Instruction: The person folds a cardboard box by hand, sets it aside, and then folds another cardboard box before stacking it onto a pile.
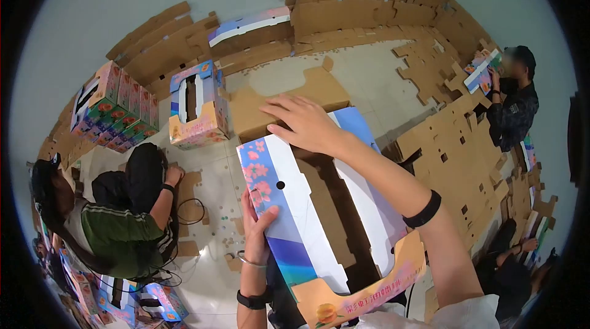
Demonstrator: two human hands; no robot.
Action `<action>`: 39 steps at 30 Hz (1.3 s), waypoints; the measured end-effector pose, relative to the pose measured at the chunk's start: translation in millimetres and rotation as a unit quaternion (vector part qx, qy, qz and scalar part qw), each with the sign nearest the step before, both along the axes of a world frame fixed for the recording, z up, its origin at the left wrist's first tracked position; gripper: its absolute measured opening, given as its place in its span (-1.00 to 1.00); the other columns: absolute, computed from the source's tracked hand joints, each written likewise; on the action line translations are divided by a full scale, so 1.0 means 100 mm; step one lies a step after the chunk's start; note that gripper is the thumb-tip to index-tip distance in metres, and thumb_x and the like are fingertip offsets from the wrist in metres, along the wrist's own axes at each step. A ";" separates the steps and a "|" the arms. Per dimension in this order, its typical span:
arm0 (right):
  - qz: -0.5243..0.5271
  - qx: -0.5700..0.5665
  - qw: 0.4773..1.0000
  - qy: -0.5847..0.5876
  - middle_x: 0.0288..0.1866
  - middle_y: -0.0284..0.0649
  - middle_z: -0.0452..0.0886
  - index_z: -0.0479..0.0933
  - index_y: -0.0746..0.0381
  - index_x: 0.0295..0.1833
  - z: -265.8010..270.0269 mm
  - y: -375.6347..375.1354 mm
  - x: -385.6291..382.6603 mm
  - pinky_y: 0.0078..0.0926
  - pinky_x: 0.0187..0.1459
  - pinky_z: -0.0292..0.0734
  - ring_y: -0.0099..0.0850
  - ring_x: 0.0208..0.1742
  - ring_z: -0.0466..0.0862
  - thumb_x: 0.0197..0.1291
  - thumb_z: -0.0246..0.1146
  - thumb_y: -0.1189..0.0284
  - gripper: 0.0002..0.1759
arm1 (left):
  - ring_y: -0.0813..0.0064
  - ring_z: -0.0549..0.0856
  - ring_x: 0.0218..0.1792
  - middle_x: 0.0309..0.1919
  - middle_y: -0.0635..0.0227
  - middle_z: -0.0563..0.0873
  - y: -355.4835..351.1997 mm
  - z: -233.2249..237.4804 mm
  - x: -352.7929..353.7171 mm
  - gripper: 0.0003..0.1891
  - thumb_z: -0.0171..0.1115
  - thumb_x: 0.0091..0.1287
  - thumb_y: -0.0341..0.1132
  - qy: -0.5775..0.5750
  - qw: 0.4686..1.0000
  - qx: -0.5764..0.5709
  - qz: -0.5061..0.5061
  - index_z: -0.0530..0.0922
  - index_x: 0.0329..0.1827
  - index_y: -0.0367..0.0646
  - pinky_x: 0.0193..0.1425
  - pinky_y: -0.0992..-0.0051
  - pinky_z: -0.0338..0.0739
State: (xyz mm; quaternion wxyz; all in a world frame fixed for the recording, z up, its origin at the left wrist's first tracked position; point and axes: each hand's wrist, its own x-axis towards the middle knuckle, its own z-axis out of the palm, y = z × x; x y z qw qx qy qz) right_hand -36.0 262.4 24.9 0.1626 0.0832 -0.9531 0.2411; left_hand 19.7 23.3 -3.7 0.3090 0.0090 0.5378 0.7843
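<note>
A printed cardboard box (283,230) with blue sides, white inner flaps and an orange end panel lies tilted in front of me, its top partly open. My left hand (258,224) grips the box's left side, thumb on the printed face and fingers round the edge. Over the far end lies my right hand (304,125), fingers spread and touching the box's upper edge near a plain brown flap (289,95). The box's dark inside shows between the white flaps.
A finished-looking box (215,123) stands beyond, left of mine, near a row of similar boxes (120,101). A co-worker (117,224) sits at left; another (519,101) holds a box at right. Flat cardboard sheets (448,157) lie at right; cardboard (369,15) lines the wall.
</note>
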 end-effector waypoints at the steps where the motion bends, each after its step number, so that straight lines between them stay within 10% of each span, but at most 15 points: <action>1: 0.004 0.020 0.999 0.036 0.35 -0.16 0.37 0.40 0.12 0.30 -0.08 0.02 -0.01 -0.16 0.38 0.18 -0.08 0.39 0.30 0.30 0.10 0.20 -0.51 | 0.35 0.42 0.20 0.21 0.21 0.39 0.00 -0.06 0.00 -0.18 0.34 0.04 -0.33 0.001 1.000 0.012 0.010 0.14 0.39 -0.21 0.27 0.39 0.34; 5: 0.057 0.025 0.997 0.048 0.38 -0.18 0.35 0.43 0.12 0.28 0.18 0.22 0.29 -0.20 0.36 0.20 -0.16 0.40 0.31 0.34 0.07 0.22 -0.56 | 0.40 0.50 0.12 0.14 0.24 0.47 0.00 -0.09 -0.05 -0.26 0.32 0.05 -0.36 0.011 0.999 0.021 0.037 0.23 0.35 -0.21 0.19 0.42 0.42; 8: 0.100 -0.274 0.942 -0.168 0.11 -0.12 0.58 0.55 0.19 0.09 0.67 0.32 1.13 -0.27 0.28 0.26 -0.21 0.14 0.54 0.36 0.05 0.18 -0.62 | 0.43 0.61 -0.04 0.02 0.28 0.56 -0.06 -0.07 -0.22 -0.34 0.30 0.10 -0.29 0.057 0.997 0.012 0.046 0.30 0.30 -0.22 0.06 0.45 0.51; 14: 0.003 -0.209 0.973 -0.102 -0.16 -0.27 0.45 0.54 0.26 -0.23 0.27 0.08 2.49 -0.37 0.13 0.24 -0.30 0.05 0.37 0.30 0.14 0.28 -0.75 | 0.41 0.53 0.07 0.07 0.27 0.52 -0.29 -0.07 -0.40 -0.42 0.17 0.27 -0.22 0.103 0.994 -0.021 0.027 0.25 0.36 -0.12 0.17 0.36 0.41; 17: -0.042 -0.281 0.956 -0.078 -0.25 -0.30 0.41 0.49 0.28 -0.34 0.10 0.02 2.67 -0.40 0.08 0.19 -0.34 -0.05 0.33 0.28 0.14 0.31 -0.75 | 0.34 0.42 0.17 0.07 0.30 0.52 -0.38 0.12 -0.03 -0.58 0.14 0.28 -0.20 0.425 0.872 -0.199 0.142 0.47 0.19 -0.11 0.33 0.22 0.20; 21: -0.046 -0.515 0.853 -0.074 -0.35 -0.33 0.36 0.35 0.27 -0.56 -0.07 0.03 2.76 -0.47 0.01 0.12 -0.41 -0.19 0.26 0.28 0.09 0.24 -0.59 | 0.27 0.37 0.06 -0.12 0.25 0.53 -0.71 0.45 0.70 -0.59 0.07 0.25 -0.03 0.454 0.824 -0.319 -0.118 0.65 -0.51 -0.19 0.29 0.24 0.04; 27: 0.007 -0.656 0.750 -0.090 -0.46 -0.35 0.31 0.21 0.20 -0.68 -0.17 -0.02 2.96 -0.45 -0.07 0.07 -0.45 -0.21 0.23 0.32 -0.02 0.14 -0.46 | 0.40 0.32 -0.17 -0.31 0.45 0.44 -0.86 0.31 1.18 -0.72 0.15 0.12 -0.03 0.384 0.864 -0.239 -0.221 0.64 -0.59 0.02 0.05 0.30 -0.02; 32: -0.087 -0.656 0.748 -0.049 -0.64 -0.32 0.29 0.17 0.23 -0.75 -0.06 -0.13 3.05 -0.49 -0.29 0.11 -0.45 -0.42 0.25 0.30 0.09 0.30 -0.45 | 0.39 0.31 -0.20 -0.34 0.44 0.46 -0.87 0.38 1.22 -0.72 0.18 0.09 -0.06 0.488 0.790 -0.267 -0.257 0.60 -0.62 -0.06 0.03 0.32 -0.01; 34: -0.096 -0.392 0.914 0.030 -0.72 -0.28 0.26 0.20 0.26 -0.75 -0.05 -0.09 3.11 -0.46 -0.39 0.12 -0.41 -0.59 0.19 0.21 0.18 0.47 -0.51 | 0.38 0.33 -0.23 -0.35 0.43 0.47 -0.96 0.40 1.12 -0.69 0.17 0.11 -0.06 0.446 0.826 -0.192 -0.285 0.56 -0.64 -0.08 0.03 0.32 0.00; 36: -0.130 -0.306 0.941 0.062 -0.71 -0.26 0.28 0.22 0.28 -0.75 0.17 -0.09 3.10 -0.45 -0.41 0.12 -0.40 -0.63 0.19 0.18 0.20 0.52 -0.54 | 0.39 0.41 -0.26 -0.38 0.43 0.50 -1.01 0.47 1.01 -0.62 0.10 0.21 -0.08 0.312 0.890 0.016 -0.333 0.45 -0.70 -0.10 0.04 0.34 0.04; 39: -0.143 -0.176 0.974 0.026 -0.66 -0.29 0.43 0.34 0.30 -0.69 0.46 0.06 3.21 -0.45 -0.43 0.20 -0.49 -0.64 0.32 0.16 0.25 0.54 -0.61 | 0.42 0.47 -0.22 -0.36 0.41 0.50 -0.81 0.74 0.94 -0.62 0.01 0.32 -0.08 0.324 0.831 0.013 -0.452 0.45 -0.64 -0.07 0.08 0.35 0.05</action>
